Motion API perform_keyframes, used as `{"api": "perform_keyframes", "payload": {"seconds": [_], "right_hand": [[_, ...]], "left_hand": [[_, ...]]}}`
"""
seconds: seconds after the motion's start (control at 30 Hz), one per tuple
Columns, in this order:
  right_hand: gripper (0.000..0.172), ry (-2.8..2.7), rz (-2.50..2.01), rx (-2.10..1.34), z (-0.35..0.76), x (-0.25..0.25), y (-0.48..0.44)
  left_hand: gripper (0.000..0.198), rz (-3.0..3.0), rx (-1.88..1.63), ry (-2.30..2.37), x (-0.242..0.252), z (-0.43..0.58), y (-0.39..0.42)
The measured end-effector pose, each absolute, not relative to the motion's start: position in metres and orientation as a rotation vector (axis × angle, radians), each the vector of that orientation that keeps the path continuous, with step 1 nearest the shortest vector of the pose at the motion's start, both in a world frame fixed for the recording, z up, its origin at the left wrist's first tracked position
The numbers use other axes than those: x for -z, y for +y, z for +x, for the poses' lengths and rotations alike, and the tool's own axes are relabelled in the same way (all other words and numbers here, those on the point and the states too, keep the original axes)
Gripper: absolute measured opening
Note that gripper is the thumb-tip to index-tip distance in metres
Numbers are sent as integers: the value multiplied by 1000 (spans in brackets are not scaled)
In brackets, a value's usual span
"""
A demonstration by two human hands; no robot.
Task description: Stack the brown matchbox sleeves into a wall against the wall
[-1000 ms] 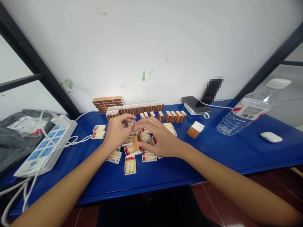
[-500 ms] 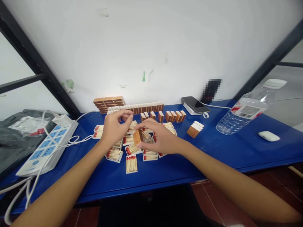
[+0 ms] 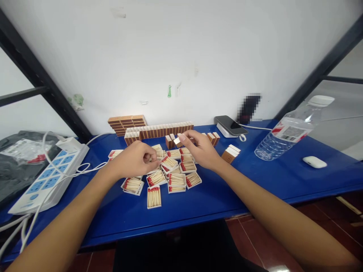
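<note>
Several open matchbox trays (image 3: 176, 180) full of red-tipped matches lie in a heap on the blue table (image 3: 255, 185). My left hand (image 3: 133, 160) rests curled at the heap's left side, its fingertips pinched on a tray of matches (image 3: 169, 162). My right hand (image 3: 200, 149) reaches to the far side of the heap and pinches an orange matchbox sleeve (image 3: 178, 141) beside a short line of upright sleeves (image 3: 170, 141). A long row of upright sleeves (image 3: 159, 130) stands behind, near the wall.
A stack of sleeves (image 3: 126, 124) sits at the back left. A white power strip (image 3: 48, 175) with cables lies at the left. A phone (image 3: 230, 125) on a charger, a few sleeves (image 3: 230, 153), a tilted water bottle (image 3: 289, 134) and a white earbud case (image 3: 314, 162) are at the right.
My right hand lifted an orange sleeve from the heap and carried it back toward the short line of upright sleeves. My left hand came down onto the heap's left side.
</note>
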State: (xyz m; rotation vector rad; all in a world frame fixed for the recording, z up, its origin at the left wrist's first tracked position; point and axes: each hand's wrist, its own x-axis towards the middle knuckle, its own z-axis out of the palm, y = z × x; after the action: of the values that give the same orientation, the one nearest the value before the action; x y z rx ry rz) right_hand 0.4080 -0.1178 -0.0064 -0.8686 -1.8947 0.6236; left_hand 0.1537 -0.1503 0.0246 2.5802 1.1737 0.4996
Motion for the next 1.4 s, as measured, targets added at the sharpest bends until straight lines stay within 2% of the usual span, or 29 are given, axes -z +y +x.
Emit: {"api": "perform_keyframes", "payload": {"seconds": [0.17,0.4,0.53,0.7,0.9,1.2,1.4], "right_hand": [[51,-1930,-887,-574,408,7,-118],[51,-1896,-884,-547,409,7,-117],[50,-1920,-880,-567,409,7,-117],[47,-2011,-845,-721,409,5,-119],[38,-1946,-755,-953,407,8,-124],[50,-1619,-741,-1200,402,9,-123],[41,-1636,-717,-1243,402,7,-125]], "left_hand": [[24,2408,-361,1080,-35,151,-154],[29,2378,-311,984,-38,149,-156],[25,2442,-622,1168,-32,153,-154],[54,2623,-1019,1169,-16,174,-158],[33,2680,-1296,1075,-4,186,-161],[31,2578,-1512,1339,-3,187,-161],[31,2583,-1572,1399,-1,187,-160]]}}
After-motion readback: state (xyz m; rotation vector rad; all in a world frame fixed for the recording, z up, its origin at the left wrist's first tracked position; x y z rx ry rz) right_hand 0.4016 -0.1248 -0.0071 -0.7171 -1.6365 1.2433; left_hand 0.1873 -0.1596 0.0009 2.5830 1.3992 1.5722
